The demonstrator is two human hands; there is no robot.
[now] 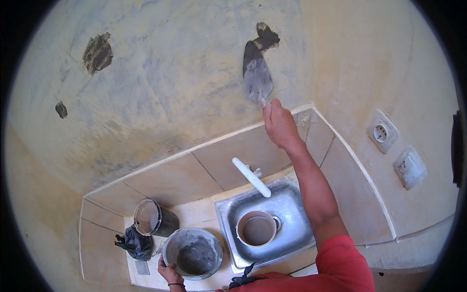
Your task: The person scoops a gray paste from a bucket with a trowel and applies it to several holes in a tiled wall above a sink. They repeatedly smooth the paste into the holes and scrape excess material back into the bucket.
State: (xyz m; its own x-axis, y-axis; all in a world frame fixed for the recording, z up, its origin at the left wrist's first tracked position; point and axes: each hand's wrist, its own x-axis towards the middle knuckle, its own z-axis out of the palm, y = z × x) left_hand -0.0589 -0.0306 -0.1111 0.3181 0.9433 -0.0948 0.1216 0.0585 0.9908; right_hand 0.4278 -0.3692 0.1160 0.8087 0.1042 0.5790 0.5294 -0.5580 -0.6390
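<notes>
My right hand [278, 121] grips a trowel, raising its mortar-smeared blade [258, 80] to the wall beside a dark, irregular hole or patch [267, 36]. Low at the left, my left hand [169, 272] is closed on the rim of a grey mixing bowl [199, 255] holding dark grey mix. Two more dark holes or patches [97, 53] mark the wall to the left, the smaller one [61, 110] lower down.
A steel sink [296, 219] holds a container of murky liquid [258, 228] beneath a white spout [250, 175]. A bucket [168, 221] and black bag [136, 243] sit left on the tiled counter. A socket [382, 131] and switch [409, 168] are on the right wall.
</notes>
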